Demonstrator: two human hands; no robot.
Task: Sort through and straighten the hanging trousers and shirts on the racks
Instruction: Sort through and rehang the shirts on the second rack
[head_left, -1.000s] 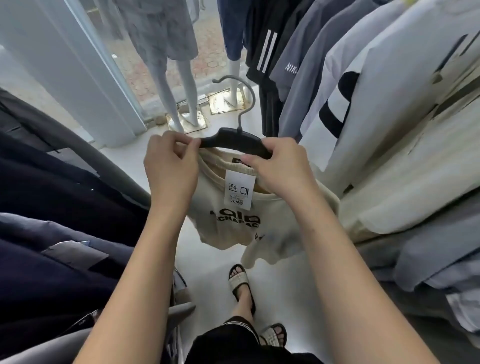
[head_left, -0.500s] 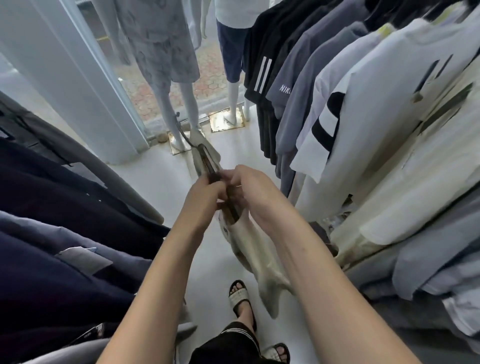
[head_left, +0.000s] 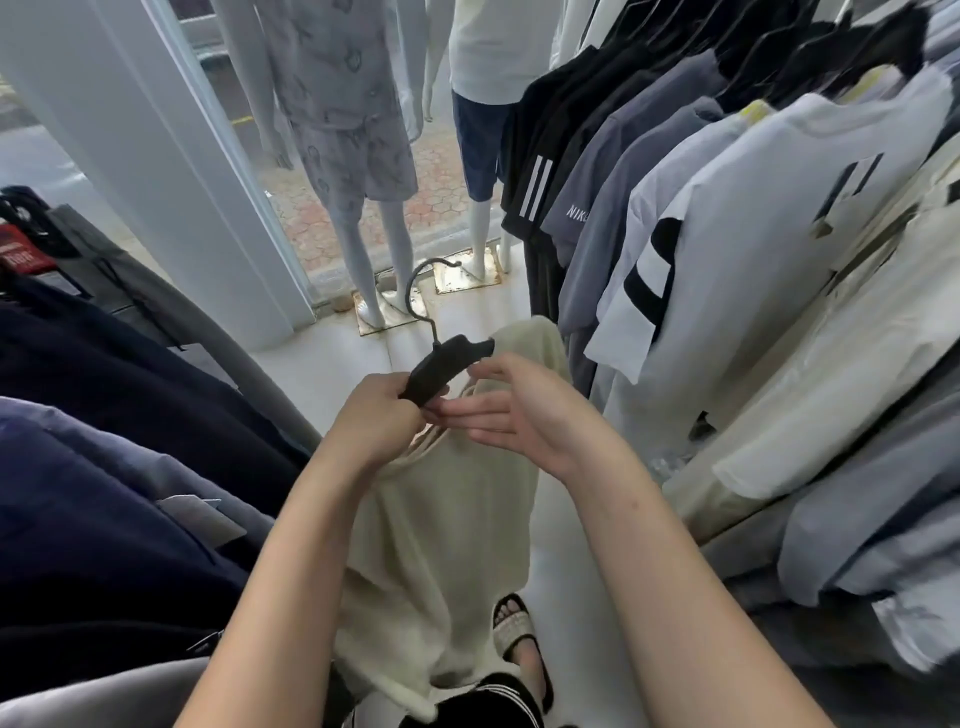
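Between two clothing racks, the left hand (head_left: 376, 423) grips a black hanger (head_left: 447, 364) carrying a cream T-shirt (head_left: 441, 545). The right hand (head_left: 524, 415), fingers straight and relaxed, touches the shirt's collar beside it.

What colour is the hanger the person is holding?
Black; the hanger shows clearly in the head view.

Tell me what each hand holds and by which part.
The left hand grips the black hanger by its near end, the cream shirt hanging from it. The right hand is open beside it, holding nothing.
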